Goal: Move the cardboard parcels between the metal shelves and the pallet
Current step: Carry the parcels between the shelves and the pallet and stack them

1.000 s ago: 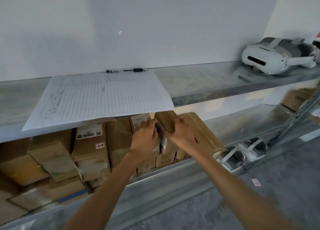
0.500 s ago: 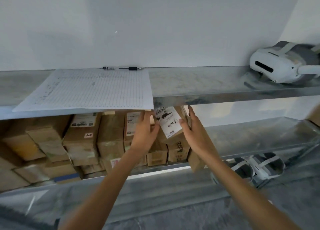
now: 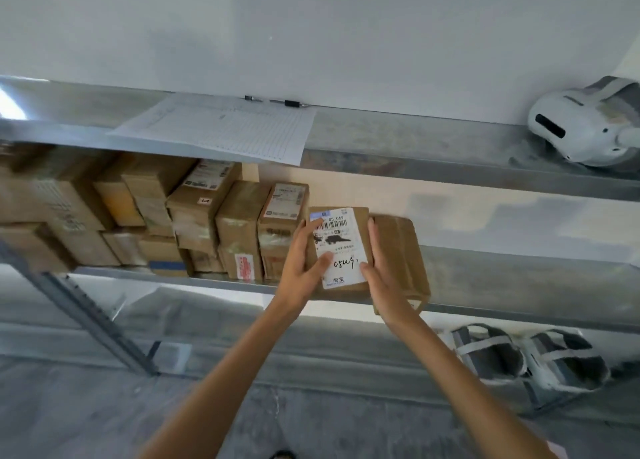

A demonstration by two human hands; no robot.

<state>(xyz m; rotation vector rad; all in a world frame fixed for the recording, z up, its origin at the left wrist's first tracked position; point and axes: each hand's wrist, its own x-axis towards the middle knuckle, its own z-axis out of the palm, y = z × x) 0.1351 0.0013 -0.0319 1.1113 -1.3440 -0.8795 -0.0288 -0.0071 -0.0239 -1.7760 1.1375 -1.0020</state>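
Note:
I hold a small cardboard parcel [image 3: 341,251] with a white shipping label facing me, in front of the middle metal shelf [image 3: 502,285]. My left hand [image 3: 303,264] grips its left side with the thumb on the label. My right hand [image 3: 382,271] presses flat against its right side. Just behind and right of it, a plain brown parcel [image 3: 403,258] stands on the shelf edge. Several more cardboard parcels [image 3: 239,226] are packed in stacks along the shelf to the left. No pallet is in view.
The top shelf [image 3: 415,147] carries a lined paper sheet [image 3: 221,129], a pen [image 3: 277,101] and a white headset [image 3: 585,126]. Two more headsets [image 3: 526,354] lie on the lowest shelf at the right. A diagonal metal brace [image 3: 86,313] crosses at the lower left. Grey floor lies below.
The labelled parcel has come out from among the stacked parcels and now faces me upright, held between both hands. My view has shifted left and down along the shelves.

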